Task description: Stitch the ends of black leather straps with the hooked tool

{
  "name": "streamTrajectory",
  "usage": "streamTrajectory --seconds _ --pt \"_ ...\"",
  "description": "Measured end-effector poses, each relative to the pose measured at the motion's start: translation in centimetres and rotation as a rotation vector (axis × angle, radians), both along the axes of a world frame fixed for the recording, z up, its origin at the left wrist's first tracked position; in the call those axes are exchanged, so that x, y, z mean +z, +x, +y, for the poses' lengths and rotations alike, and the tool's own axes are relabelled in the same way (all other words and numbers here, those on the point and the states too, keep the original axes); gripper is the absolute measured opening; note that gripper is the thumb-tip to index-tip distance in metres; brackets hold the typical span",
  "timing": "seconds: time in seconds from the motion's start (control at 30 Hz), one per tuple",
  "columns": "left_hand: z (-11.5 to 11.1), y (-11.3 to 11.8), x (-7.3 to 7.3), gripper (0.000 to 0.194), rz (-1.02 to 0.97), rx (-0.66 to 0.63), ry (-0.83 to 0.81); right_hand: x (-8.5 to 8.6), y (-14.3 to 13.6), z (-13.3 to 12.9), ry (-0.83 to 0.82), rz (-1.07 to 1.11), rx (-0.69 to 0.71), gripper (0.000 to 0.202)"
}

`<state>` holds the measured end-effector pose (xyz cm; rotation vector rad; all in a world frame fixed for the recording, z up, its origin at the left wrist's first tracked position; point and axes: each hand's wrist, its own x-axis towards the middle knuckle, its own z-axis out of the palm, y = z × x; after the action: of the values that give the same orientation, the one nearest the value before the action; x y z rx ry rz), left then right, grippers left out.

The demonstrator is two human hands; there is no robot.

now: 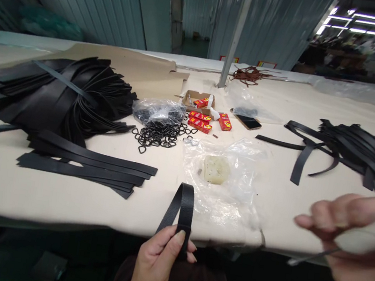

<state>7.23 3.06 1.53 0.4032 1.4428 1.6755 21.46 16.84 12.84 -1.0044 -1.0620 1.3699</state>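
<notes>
At the pale table [73,205], your left hand [159,255] pinches a bent strap [187,207], your right hand [351,209] curls round a tool [364,238]; a loose pinch could let the strap slip.

Counter [66,207], left to right: strap bundle [37,98], strips [92,159] before it; rings [161,135]; block [216,169] on plastic sheet [230,206], phone [248,121] behind; strap pile [359,153]. Held strap [187,207], in the left hand [159,259], lies before the sheet.

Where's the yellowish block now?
The block sits amid clear plastic, just right of centre in the head view, beyond the black strap in the left hand.
</notes>
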Motion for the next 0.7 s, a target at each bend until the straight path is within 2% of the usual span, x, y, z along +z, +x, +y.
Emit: streamTrajectory --seconds 0.1,0.2,0.3,0.43,0.57,0.7 --pt "0.2 0.5 0.2 0.028 -0.014 -0.052 -0.015 -3.3 -0.4 -2.1 -0.095 -0.239 0.474 0.033" --pt "0.1 1.0 0.4 0.031 -0.013 -0.149 0.013 -6.5 -1.9 -4.2 -0.109 -0.377 0.665 0.032" --pt "-0.3 1.4 0.8 0.029 0.011 -0.196 0.023 -7.8 -2.9 -5.2 -0.101 -0.338 0.759 0.029" --pt "-0.6 1.8 1.0 0.031 0.052 -0.167 -0.004 -8.1 -2.8 -5.3 -0.084 -0.325 0.752 0.031" --pt "-0.7 2.3 0.6 0.025 0.031 -0.169 0.009 -8.4 -2.4 -5.4 -0.049 -0.354 0.782 0.033" --pt "-0.7 3.5 -0.1 0.03 -0.031 -0.099 0.017 -8.9 -2.1 -6.1 -0.064 -0.379 0.771 0.029"
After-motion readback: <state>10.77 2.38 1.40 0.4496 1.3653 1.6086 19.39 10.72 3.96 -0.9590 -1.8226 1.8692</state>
